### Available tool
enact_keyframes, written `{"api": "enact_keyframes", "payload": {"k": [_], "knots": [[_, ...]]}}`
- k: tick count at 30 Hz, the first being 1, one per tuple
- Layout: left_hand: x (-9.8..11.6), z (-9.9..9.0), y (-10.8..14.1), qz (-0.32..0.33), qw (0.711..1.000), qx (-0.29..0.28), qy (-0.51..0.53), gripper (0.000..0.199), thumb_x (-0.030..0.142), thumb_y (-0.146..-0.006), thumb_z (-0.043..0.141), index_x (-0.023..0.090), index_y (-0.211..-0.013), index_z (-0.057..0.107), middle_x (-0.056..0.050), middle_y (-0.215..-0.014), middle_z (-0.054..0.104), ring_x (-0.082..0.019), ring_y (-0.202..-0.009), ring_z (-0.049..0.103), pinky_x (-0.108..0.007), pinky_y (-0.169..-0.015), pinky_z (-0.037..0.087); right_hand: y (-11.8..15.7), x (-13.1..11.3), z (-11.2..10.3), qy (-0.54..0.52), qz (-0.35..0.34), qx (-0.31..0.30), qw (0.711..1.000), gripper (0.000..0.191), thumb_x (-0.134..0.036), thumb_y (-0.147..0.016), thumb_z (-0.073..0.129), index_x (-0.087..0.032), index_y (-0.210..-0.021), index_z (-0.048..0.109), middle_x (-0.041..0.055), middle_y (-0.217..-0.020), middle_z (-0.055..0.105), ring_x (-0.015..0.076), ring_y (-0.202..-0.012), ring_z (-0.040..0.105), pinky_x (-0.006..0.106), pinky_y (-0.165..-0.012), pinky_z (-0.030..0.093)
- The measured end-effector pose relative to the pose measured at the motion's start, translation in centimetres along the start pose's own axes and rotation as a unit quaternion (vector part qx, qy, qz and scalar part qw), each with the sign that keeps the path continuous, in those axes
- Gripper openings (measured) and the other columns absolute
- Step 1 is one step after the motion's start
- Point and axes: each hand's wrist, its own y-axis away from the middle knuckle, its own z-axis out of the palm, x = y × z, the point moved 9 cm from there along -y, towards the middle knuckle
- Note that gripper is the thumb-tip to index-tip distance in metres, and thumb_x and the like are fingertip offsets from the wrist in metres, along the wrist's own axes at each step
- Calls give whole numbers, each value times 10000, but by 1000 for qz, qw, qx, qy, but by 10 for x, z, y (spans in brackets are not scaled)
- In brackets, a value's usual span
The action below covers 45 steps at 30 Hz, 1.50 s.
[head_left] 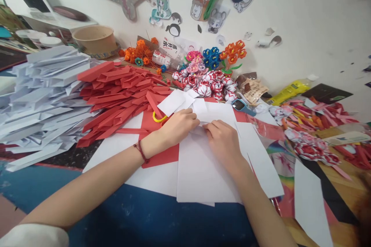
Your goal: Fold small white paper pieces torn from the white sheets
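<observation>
Over the stacked white sheets (207, 173), my left hand (182, 125) and my right hand (222, 137) face each other with fingers closed. Between them they pinch a small piece of white paper (197, 129), mostly hidden by the fingers and hard to tell from the sheets below. A few small white paper pieces (172, 102) lie just beyond my left hand. Red paper (162, 156) shows under the left wrist. Yellow scissor-like handles (159, 117) poke out near the left hand, partly covered.
Folded white strips (49, 96) are heaped at the left, next to folded red strips (121, 92). Red-and-white paper balls (214, 85), colourful craft flowers (211, 58) and a watch (240, 105) sit at the back. Paper strips (310, 115) and a yellow packet (290, 92) lie right.
</observation>
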Motion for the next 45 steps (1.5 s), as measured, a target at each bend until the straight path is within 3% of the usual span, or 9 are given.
{"api": "enact_keyframes", "payload": {"k": [7, 28, 36, 45], "knots": [[13, -1, 3, 92, 994, -16, -61, 238, 156, -935, 431, 127, -780, 609, -81, -767, 599, -185, -772, 487, -309, -675, 367, 2, -13, -2, 63, -60, -3, 996, 251, -43, -880, 464, -142, -789, 675, 43, -664, 588, 173, -663, 514, 305, -625, 323], [26, 1, 0, 120, 986, -35, -113, 170, 29, -810, 573, 126, -678, 616, -76, -710, 628, -206, -785, 534, -325, -647, 354, 3, -31, 0, 128, -49, -51, 989, 243, 11, -847, 450, -133, -819, 644, 84, -672, 587, 212, -674, 496, 337, -636, 318], [28, 3, 4, 137, 980, -27, -144, 206, 31, -845, 520, 141, -701, 619, -82, -740, 634, -210, -816, 533, -329, -675, 340, 2, -38, 1, 161, -59, -59, 983, 258, 31, -830, 446, -142, -767, 626, 89, -657, 582, 216, -654, 478, 337, -646, 319], [28, -3, 8, 122, 983, -3, -135, 207, 98, -899, 469, 131, -754, 612, -86, -812, 635, -206, -816, 527, -340, -636, 301, 5, -45, 7, 183, -89, -53, 978, 227, 47, -791, 490, -96, -843, 659, 98, -735, 599, 224, -705, 481, 338, -670, 318]]}}
